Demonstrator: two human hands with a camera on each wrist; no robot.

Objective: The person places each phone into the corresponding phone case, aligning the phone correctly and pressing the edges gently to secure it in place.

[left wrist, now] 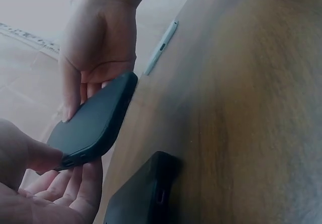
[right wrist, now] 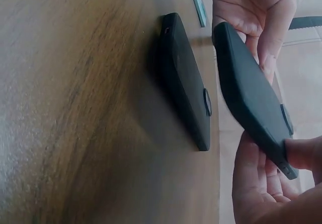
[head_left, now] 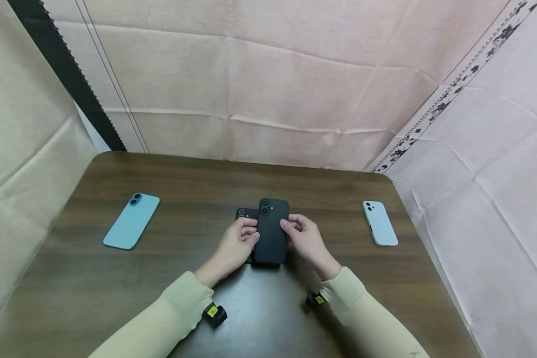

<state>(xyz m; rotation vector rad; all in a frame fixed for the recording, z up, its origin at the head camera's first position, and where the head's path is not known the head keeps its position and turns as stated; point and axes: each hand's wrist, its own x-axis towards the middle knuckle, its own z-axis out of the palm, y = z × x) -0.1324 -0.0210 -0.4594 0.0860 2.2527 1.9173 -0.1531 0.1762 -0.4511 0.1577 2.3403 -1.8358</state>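
A black smartphone [head_left: 270, 243] is held up off the table, its camera side facing up in the head view. My left hand [head_left: 233, 244] pinches its left edge between thumb and fingers. On the opposite edge, my right hand [head_left: 308, 242] grips it with the thumb on the back and the fingers beneath. Under and to the left of it, a second black phone [right wrist: 185, 78] lies on the table, camera side up; the head view shows only its upper part and a sliver lower down. Both wrist views show a gap between the two phones.
A light blue phone [head_left: 132, 221] lies face down at the left of the brown wooden table [head_left: 94, 308]. Toward the right edge lies a smaller pale blue phone [head_left: 380, 223]. Pale cloth [head_left: 286, 89] hangs behind the table and at both sides.
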